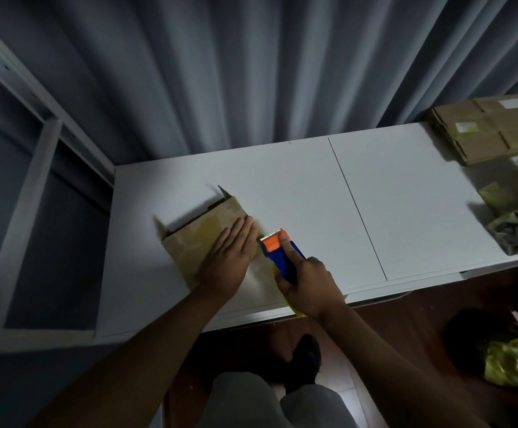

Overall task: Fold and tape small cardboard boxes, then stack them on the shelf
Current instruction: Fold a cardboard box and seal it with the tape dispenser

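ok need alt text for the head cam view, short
A person's left hand presses flat on a small cardboard box on a white table, while the right hand holds a blue and orange tape dispenser at the box's edge. Flattened boxes lie far right.

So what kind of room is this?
Probably a small packing corner, perhaps at home: a white table with a box being taped, flat cartons stacked at its far end, a shelf beside it, and curtains behind.
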